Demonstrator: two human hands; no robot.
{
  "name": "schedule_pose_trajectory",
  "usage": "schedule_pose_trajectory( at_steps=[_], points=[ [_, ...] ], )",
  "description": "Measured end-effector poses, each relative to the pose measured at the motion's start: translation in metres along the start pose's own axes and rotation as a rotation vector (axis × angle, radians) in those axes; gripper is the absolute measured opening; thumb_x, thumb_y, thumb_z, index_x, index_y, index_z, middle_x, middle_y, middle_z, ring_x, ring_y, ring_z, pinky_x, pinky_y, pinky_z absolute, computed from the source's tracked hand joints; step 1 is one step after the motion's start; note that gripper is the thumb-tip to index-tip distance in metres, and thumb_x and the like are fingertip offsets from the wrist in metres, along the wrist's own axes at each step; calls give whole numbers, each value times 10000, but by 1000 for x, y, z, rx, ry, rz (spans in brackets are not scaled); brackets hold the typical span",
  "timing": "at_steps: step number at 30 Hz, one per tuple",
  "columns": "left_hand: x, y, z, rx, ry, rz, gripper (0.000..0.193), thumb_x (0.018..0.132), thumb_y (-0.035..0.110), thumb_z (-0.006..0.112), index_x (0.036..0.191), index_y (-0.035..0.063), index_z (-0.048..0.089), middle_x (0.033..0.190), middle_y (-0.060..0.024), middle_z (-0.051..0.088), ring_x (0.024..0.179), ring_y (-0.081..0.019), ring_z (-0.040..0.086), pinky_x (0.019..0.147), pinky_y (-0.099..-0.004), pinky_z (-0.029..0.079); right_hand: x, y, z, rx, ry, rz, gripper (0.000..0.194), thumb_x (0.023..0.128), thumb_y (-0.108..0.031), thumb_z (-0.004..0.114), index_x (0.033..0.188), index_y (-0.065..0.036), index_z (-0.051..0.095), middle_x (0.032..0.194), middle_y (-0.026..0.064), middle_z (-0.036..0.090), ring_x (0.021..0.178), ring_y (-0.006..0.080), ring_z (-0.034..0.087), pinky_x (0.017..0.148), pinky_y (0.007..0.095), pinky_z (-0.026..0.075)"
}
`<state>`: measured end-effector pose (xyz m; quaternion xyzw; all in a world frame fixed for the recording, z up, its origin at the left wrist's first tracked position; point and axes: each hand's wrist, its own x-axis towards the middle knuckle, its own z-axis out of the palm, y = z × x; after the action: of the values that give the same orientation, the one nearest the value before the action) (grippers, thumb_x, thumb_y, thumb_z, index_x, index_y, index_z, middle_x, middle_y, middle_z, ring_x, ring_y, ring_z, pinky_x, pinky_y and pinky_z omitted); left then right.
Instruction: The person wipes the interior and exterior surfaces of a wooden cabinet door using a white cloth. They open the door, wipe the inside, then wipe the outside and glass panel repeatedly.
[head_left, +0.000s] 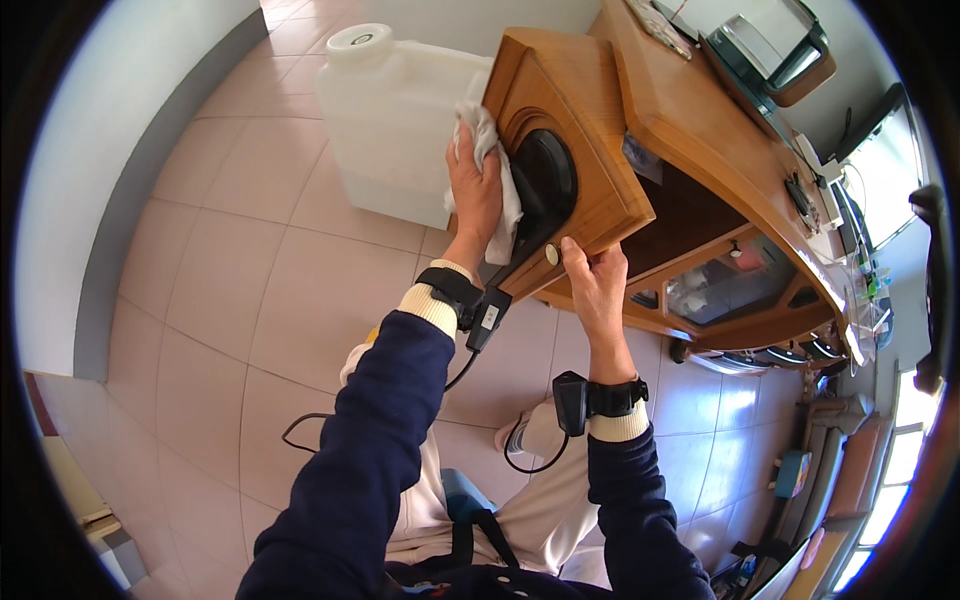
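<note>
My left hand (477, 184) presses a crumpled white cloth (508, 191) against the wooden cabinet door (581, 176), at the edge of its dark, rounded inset panel (546, 174). The palm hides part of the cloth. Down at the door's near corner, my right hand (596, 281) grips the wooden edge, with the thumb beside a small round knob (553, 254); the fingers behind the edge are partly hidden. This door belongs to a long wooden TV cabinet (694, 142).
A large translucent plastic water container (405, 127) stands on the tiled floor (300, 300) left of the door. An electric kettle (772, 52) and cables sit on the cabinet top. Black wrist devices with cables are strapped to both wrists. A small blue stool (466, 495) shows between my legs.
</note>
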<state>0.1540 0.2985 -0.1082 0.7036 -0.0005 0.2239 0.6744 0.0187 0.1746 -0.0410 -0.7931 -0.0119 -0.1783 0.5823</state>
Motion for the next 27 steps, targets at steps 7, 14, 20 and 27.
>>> schedule_pose_trajectory(
  at_steps=[7, 14, 20, 27],
  points=[
    [2, 44, -3, -207, 73, 8, 547, 913, 175, 514, 1428, 41, 389, 1348, -223, 462, 1269, -340, 435, 1063, -372, 339, -1, -2, -3, 4, 25, 23, 130, 859, -73, 598, 946, 7, 544, 823, 15, 545, 737, 94, 504, 671, 247, 441],
    [18, 97, 3, -48, -48, 715, 539, 822, 111, 584, 1344, 40, 471, 1358, -201, 465, 1255, -366, 430, 1059, -446, 340, -4, -7, -9, 19, 25, 55, 115, 869, -77, 578, 941, 1, 535, 816, 12, 565, 706, 78, 495, 641, 242, 435],
    [18, 44, 10, -35, 43, 394, 620, 859, 156, 566, 1415, 14, 331, 1413, -236, 380, 1299, -411, 359, 1099, -439, 281, -4, -4, -10, 73, 9, 63, 150, 872, -83, 590, 980, 3, 532, 830, 7, 549, 740, 86, 493, 679, 246, 436],
    [4, -2, 2, -348, 54, -308, 588, 949, 196, 467, 1458, -8, 257, 1436, -231, 352, 1347, -373, 318, 1122, -392, 251, -2, -5, -5, 13, -13, 32, 181, 876, -88, 593, 1004, 15, 517, 828, 10, 531, 743, 97, 492, 684, 251, 444]
  ],
)
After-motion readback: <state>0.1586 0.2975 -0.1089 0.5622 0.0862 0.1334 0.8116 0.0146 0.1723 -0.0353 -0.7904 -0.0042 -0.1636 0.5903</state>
